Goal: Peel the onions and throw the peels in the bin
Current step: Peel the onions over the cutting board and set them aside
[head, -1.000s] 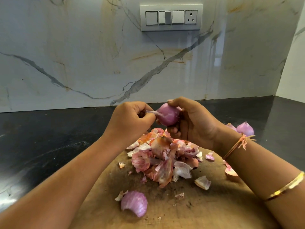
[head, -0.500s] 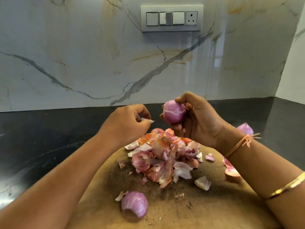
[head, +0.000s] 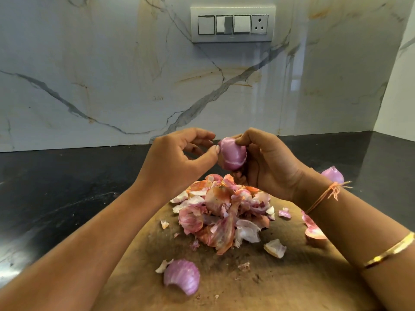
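- The right hand point(head: 269, 167) grips a purple onion point(head: 232, 157) above the peel heap point(head: 224, 212), fingers curled round it
- The left hand point(head: 177, 162) has fingers loosely bent and apart, thumb tip touching the onion
- The peel heap lies on a wooden board point(head: 292, 277) on the dark counter point(head: 67, 187)

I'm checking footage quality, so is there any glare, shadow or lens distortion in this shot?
Head view: a bright reflection glares on the glossy marble wall, a paler sheen on the black countertop at lower left; the wide lens swells the forearms near the bottom corners; the onion looks sharp.
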`<state>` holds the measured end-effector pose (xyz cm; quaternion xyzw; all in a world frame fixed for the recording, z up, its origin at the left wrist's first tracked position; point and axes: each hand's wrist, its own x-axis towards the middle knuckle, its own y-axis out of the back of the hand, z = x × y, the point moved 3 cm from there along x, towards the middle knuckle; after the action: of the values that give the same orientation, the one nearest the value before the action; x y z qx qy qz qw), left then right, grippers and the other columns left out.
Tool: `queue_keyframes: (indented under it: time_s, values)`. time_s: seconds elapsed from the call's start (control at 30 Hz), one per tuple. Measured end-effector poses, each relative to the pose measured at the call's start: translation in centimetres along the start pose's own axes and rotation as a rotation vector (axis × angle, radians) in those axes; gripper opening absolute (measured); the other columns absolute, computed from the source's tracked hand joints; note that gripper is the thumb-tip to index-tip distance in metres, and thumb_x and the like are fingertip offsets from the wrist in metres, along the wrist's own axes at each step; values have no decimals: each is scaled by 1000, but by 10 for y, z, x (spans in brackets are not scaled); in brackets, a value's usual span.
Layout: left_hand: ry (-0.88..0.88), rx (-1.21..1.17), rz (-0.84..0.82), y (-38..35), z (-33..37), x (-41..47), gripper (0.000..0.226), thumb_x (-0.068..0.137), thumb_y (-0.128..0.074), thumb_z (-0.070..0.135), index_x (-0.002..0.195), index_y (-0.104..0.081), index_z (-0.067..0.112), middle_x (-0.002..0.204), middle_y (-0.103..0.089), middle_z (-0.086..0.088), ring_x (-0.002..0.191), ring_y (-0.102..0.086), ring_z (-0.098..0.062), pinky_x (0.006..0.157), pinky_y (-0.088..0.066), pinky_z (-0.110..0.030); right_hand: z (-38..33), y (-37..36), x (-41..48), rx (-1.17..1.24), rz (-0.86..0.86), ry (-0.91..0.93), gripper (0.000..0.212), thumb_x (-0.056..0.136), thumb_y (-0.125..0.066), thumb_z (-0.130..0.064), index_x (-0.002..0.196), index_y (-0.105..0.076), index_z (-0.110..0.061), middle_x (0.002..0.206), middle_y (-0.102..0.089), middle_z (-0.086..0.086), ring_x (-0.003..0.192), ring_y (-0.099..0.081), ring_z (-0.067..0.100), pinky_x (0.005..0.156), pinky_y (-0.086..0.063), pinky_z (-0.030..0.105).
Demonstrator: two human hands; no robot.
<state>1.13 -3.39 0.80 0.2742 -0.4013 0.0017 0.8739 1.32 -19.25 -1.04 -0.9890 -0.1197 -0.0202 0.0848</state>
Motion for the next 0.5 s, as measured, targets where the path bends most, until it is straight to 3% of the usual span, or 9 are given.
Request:
queue_keyframes:
  time_s: [0.2,0.3,0.4,0.5]
  values:
    - [-17,-28,-39,-2,3,-1,14,83,-73,22,94,-70,29,84,-70,18,75,-67,4,66,-55,-14,2,-3,0,-73,-35,73,18,81,-48,-22,92,-58,-13,84,-56,8,66,-46,14,60,-33,25]
    - [-26,-13,-30,-2,4,-1,15,82,-72,16,93,-72,26,84,-71,16,75,-67,3,68,-54,-13,2,-3,1,-80,-39,77,20,78,-50,-23,94,-58,-13,85,-56,9,68,-44,15,60,-32,25]
    - [-40,8,-15,-2,4,-1,15,81,-72,13,91,-72,23,82,-72,12,73,-68,1,69,-55,-15,3,-1,3,-119,-24,83,18,89,-42,-19,98,-55,-12,93,-52,13,74,-41,18,62,-32,26]
    - [-55,39,-4,-4,3,-2,14,80,-72,11,91,-73,19,81,-72,8,70,-68,-2,69,-57,-20,6,-1,5,-141,-22,93,26,80,-48,-26,100,-55,-10,98,-49,16,82,-39,25,63,-32,27]
